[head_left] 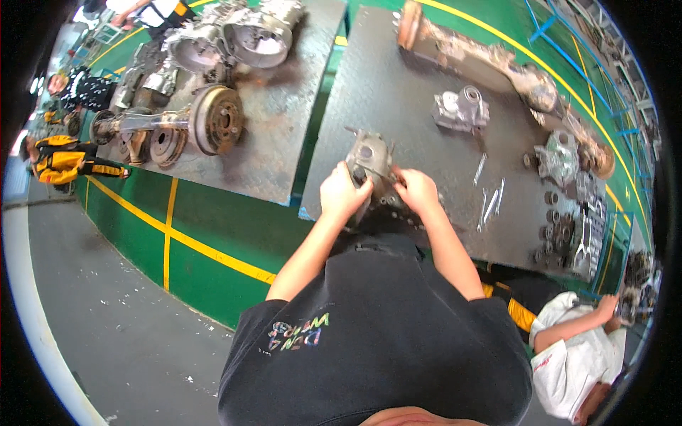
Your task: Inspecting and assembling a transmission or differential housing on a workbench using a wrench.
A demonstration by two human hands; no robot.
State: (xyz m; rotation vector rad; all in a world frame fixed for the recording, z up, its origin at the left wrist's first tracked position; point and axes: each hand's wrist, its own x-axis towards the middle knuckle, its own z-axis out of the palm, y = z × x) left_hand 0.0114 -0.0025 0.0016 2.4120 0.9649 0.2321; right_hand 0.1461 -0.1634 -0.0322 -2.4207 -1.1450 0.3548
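A grey cast-metal housing (370, 150) with a round opening on top stands near the front edge of the dark metal table. My left hand (342, 192) is closed on its near left side, thumb and fingers against the metal. At its right side, my right hand (418, 190) has its fingers curled and pressed to the housing's edge. Whether those fingers also pinch a small part is too small to tell. Dark, greasy parts (389, 201) lie low between the two hands, partly hidden by my body.
Several wrenches (490, 202) lie right of my hands, beyond them small round parts (548, 216). A silver housing (460, 108) and a long rusty axle (490, 64) sit farther back. Another table (273, 128) holds a drum axle (213, 121). A person in white (579, 348) works at right.
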